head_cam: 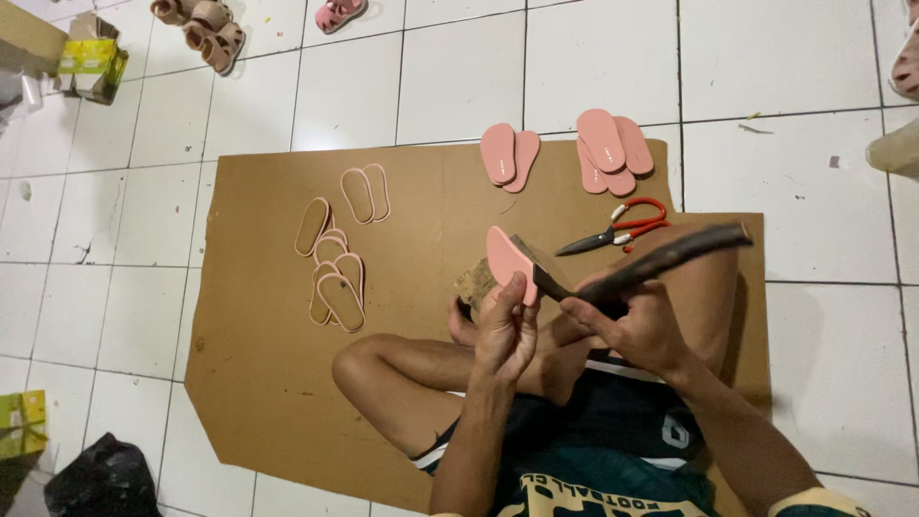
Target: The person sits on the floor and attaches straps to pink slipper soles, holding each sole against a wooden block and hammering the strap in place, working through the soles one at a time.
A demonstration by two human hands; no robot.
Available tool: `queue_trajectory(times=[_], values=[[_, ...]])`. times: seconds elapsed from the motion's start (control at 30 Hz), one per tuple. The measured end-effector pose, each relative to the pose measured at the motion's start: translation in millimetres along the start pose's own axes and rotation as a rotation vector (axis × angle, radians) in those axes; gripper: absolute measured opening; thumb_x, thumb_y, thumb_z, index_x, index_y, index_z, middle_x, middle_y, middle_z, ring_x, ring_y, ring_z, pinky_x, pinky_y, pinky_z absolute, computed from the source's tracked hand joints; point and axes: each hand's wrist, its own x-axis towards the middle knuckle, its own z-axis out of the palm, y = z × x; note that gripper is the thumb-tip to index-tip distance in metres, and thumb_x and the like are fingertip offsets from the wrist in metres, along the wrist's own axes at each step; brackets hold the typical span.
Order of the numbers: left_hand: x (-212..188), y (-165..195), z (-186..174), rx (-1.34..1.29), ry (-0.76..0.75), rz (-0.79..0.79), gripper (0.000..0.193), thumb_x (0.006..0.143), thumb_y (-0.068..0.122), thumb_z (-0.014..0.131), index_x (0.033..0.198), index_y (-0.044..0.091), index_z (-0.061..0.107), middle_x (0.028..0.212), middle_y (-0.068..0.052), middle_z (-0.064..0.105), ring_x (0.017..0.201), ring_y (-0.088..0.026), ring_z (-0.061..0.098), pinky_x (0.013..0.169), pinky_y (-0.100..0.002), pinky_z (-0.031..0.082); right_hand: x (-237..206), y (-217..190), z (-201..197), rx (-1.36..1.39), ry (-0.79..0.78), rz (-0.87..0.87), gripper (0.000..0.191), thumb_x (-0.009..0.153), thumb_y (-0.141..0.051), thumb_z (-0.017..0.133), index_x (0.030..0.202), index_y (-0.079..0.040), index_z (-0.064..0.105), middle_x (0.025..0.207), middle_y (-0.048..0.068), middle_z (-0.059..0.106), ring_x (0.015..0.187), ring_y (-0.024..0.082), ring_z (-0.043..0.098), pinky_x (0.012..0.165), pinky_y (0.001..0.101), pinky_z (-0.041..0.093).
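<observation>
The person is sitting cross-legged at the near edge of a large brown cardboard sheet (258,335) that is lying on a white tiled floor (814,191). The left hand (505,330) is closing around a small pink foam shoe sole (507,260), pinching it upright with the thumb pressing on its lower end. The sole is sitting just above a worn wooden block (476,283), which is resting between the feet near the middle of the cardboard. The right hand (637,330) is gripping a hammer with a dark wooden handle (661,260) in a full fist; its metal head is touching the right side of the sole.

Red-handled scissors (622,228) are lying just beyond the hammer, toward the cardboard's right edge. Along the far edge, 2 groups of pink flat soles (605,148) are resting in small piles. Toward the left part of the sheet, tan soles with pink rims (337,278) are lying in a loose cluster. A black plastic bag (100,479) is sitting on the tiles past the near left corner.
</observation>
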Motion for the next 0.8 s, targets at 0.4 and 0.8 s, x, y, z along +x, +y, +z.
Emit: queue_trajectory(times=[0.4,0.8], values=[[-7.0,4.3,12.4,0.294,-0.075,0.292,0.012,0.108,0.004,0.075,0.112,-0.005,0.068,0.091,-0.004,0.068,0.075,-0.007,0.061,0.084,-0.031,0.059,9.2,-6.4,3.1,0.177,0.098,0.135,0.020,0.090,-0.014,0.083,0.097,0.001,0.071,0.075,0.002,0.061,0.064,0.009,0.053,0.057,0.0239,0.042],[-35.0,19.1,33.6,1.260,0.094,0.545,0.028,0.092,0.010,0.079,0.112,-0.008,0.070,0.093,-0.016,0.078,0.085,-0.021,0.075,0.107,-0.027,0.037,-0.8,24.3,23.9,0.217,0.082,0.213,0.023,0.087,-0.016,0.084,0.083,0.002,0.069,0.068,-0.001,0.059,0.059,0.006,0.054,0.051,0.0229,0.045]])
